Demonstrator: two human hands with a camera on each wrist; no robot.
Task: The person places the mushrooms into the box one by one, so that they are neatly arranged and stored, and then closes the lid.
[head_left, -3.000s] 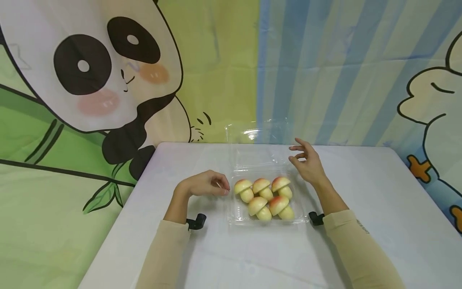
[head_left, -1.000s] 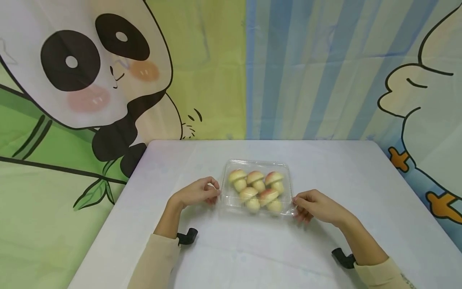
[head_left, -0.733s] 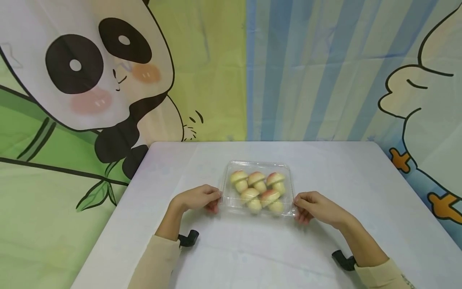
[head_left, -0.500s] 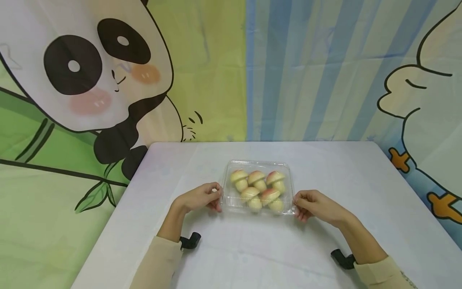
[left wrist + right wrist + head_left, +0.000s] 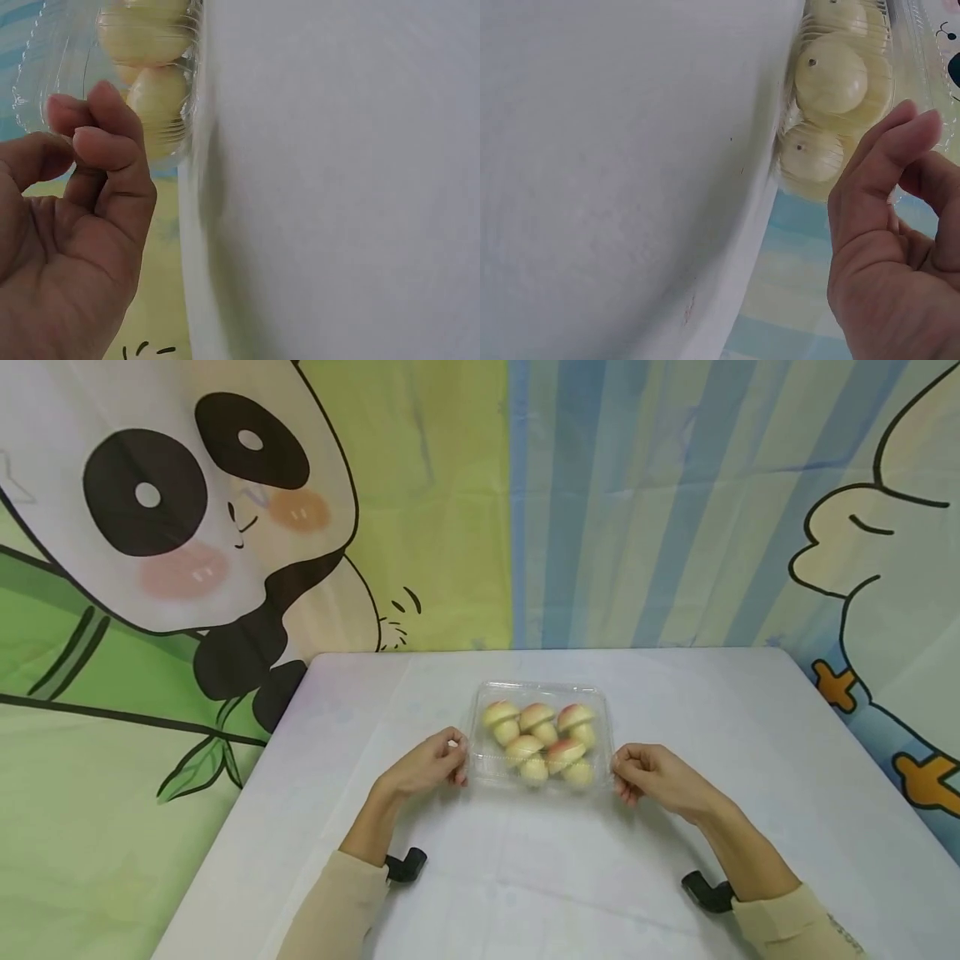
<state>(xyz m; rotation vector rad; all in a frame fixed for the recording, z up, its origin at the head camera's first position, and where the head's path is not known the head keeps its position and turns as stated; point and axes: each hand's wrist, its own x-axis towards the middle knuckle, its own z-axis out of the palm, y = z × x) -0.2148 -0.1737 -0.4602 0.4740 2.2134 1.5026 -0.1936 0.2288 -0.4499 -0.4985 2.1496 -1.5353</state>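
A clear plastic clamshell box (image 5: 491, 768), its lid down, lies on the white table. Inside are several pale yellow mushroom-shaped pieces (image 5: 533, 768) with reddish tops, in two rows. My left hand (image 5: 431, 764) pinches the box's left edge between thumb and curled fingers; in the left wrist view the left hand (image 5: 90, 217) has its fingertips right at the clear rim. At the front right corner my right hand (image 5: 656, 777) pinches the opposite edge. The right wrist view shows that right hand (image 5: 892, 232) with curled fingers over the rim, beside the pale pieces (image 5: 831, 75).
The white table (image 5: 525, 877) reaches back to a printed cloth backdrop (image 5: 450, 527) with a panda (image 5: 277, 527) and blue stripes. A black wrist mount (image 5: 407, 865) sits on the left wrist, another black mount (image 5: 707, 892) on the right.
Three seconds ago the lid stood raised and both hands were off it; now it is down. Since half a second ago, box and hands have shifted slightly away from me.
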